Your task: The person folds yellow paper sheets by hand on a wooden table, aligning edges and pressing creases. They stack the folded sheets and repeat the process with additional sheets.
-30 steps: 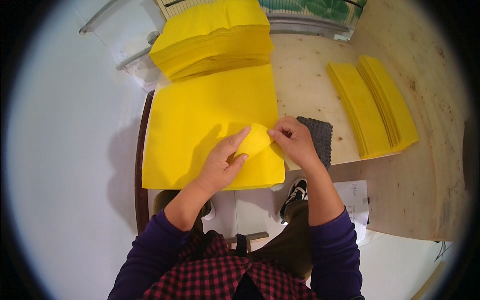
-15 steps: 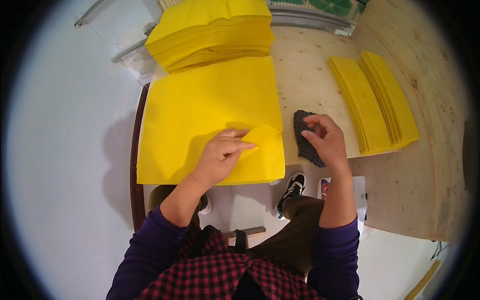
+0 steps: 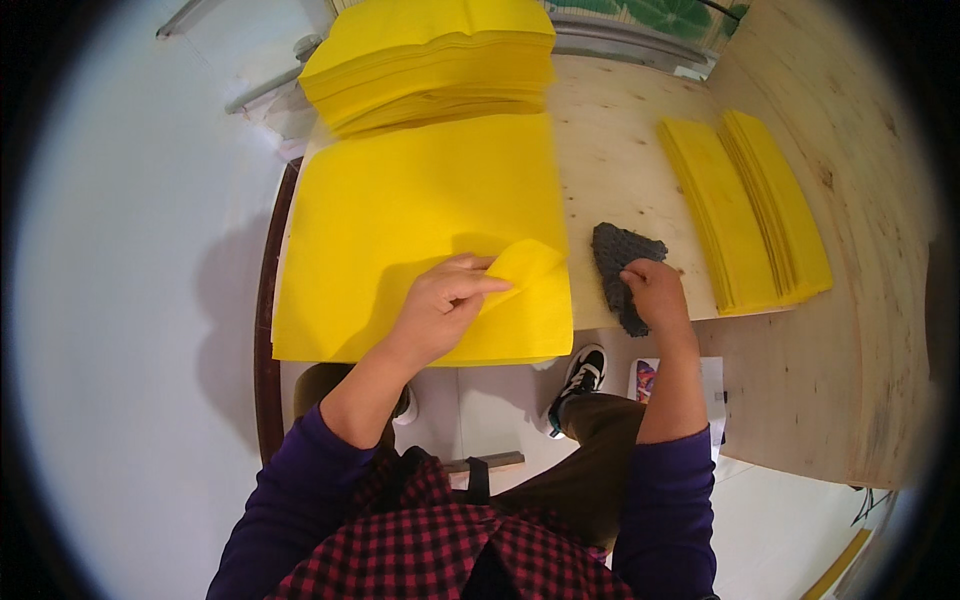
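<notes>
We take twelve o'clock as the far side of the view. We find the left hand [image 3: 445, 305] near the dial's centre, over a flat stack of yellow fabric sheets [image 3: 400, 210]. It nips a turned-up corner [image 3: 530, 268] of the yellow fabric between its fingers, one finger in front and others behind. This corner lies at the stack's four o'clock.

We find the right hand [image 3: 658, 298] at three o'clock from the left. Its thumb and fingertips pinch a dark grey textured cloth [image 3: 615, 265], which is crumpled and lies at the right hand's ten to eleven o'clock, just beside the yellow stack.

At twelve o'clock from the left hand we record a taller, rumpled yellow fabric pile [image 3: 430, 65]. Between one and two o'clock from the right hand, two narrow stacks of yellow strips [image 3: 725, 220] lie side by side on the plywood tabletop [image 3: 620, 175]. A plywood panel [image 3: 865, 260] bounds the top at three o'clock. A black-and-white shoe [image 3: 580, 380] shows at the right hand's seven to eight o'clock.
</notes>
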A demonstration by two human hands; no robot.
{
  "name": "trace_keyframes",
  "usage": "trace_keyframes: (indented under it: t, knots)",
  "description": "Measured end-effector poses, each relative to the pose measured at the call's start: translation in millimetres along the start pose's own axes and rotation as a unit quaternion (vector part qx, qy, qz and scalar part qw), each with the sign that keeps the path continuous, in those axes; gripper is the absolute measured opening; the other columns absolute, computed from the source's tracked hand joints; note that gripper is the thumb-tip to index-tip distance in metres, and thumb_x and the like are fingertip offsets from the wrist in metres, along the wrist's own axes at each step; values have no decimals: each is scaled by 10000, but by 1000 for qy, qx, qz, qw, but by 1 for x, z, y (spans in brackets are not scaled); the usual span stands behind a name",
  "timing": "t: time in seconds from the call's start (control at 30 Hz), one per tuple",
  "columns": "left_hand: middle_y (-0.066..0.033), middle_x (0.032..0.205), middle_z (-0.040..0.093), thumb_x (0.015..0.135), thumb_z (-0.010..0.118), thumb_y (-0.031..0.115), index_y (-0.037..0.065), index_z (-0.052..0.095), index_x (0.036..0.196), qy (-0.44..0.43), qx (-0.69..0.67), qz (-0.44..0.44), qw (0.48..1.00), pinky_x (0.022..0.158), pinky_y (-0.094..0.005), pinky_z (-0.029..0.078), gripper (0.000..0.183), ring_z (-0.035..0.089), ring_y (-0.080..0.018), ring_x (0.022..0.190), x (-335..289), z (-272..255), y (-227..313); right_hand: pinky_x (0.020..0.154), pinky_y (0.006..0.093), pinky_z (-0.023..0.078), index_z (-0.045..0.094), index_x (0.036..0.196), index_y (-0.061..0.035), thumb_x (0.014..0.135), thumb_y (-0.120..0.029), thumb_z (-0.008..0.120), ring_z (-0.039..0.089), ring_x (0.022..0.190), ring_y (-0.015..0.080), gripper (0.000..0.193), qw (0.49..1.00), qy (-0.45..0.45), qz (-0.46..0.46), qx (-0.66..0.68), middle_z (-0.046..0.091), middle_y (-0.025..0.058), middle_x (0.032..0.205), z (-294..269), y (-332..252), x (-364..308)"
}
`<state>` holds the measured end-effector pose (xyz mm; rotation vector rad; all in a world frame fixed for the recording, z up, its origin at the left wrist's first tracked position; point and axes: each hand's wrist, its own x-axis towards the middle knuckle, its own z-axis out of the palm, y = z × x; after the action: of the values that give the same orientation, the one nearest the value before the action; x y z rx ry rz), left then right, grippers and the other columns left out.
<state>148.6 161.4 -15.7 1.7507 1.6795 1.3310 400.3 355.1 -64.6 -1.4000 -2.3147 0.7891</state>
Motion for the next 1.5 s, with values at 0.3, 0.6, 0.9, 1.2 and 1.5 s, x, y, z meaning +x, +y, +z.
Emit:
trace_keyframes:
  t: [0.3,0.6,0.9,1.2,1.5]
  knots:
    - [-131,815,661,840,576,-66,66,740,987,4,-32,3,999,1039,-406,403,257,632,-267,903,0,0,-8,615,216,385,706,946,-77,716,-26,801,453,683,64,254,910,-154,-148,355,515,-24,779,-19,-50,-35]
    - [-132,948,690,826,610,-38,70,737,1016,-26,-27,7,999,1012,-394,409,253,609,-300,1018,1,-1,-2,626,217,426,675,849,-34,777,-28,773,519,712,59,122,898,-193,-119,377,568,-17,783,1,-73,-34]
    - [-152,1113,662,735,754,123,87,722,1079,-84,-37,46,995,981,-404,420,347,558,-326,1126,4,-9,1,657,211,424,642,843,1,840,-21,720,510,741,62,81,900,-204,-134,362,537,-6,822,-8,-86,-30]
    - [-122,1171,640,637,832,231,149,714,1109,-110,54,67,990,1050,-428,361,493,519,-311,1199,3,-7,0,637,213,436,643,875,5,867,-54,693,496,706,41,78,888,-190,-131,397,582,-40,770,-6,-92,-29]
    - [-157,1002,651,737,700,87,72,692,1051,-60,63,60,994,1054,-478,366,314,571,-345,1087,0,-3,2,659,206,417,651,896,-25,842,-78,729,491,731,44,109,875,-117,-112,456,561,-55,804,-13,-82,-29]
